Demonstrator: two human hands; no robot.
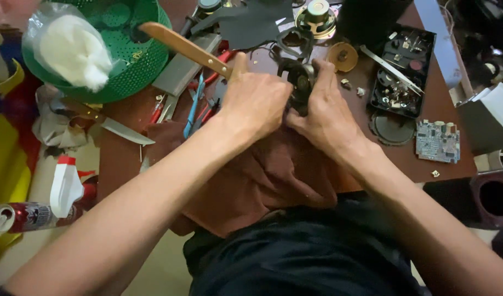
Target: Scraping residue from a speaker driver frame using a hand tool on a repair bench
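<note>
My left hand (254, 101) grips a tool with a long wooden handle (183, 48) that slants up to the left, its working end hidden by my fingers. My right hand (324, 112) holds a small black round speaker part (299, 82) between the two hands, above a brown cloth (262, 175) spread over the table edge and my lap. Both hands press close together around the part.
A green colander (136, 60) with a white plastic bag (70, 49) sits at the upper left. A knife (117, 127), pliers (199, 104), speaker pieces (316, 16), a black tray of parts (402, 71), a circuit board (438, 141), a spray bottle (65, 183) and a can (18, 216) lie around.
</note>
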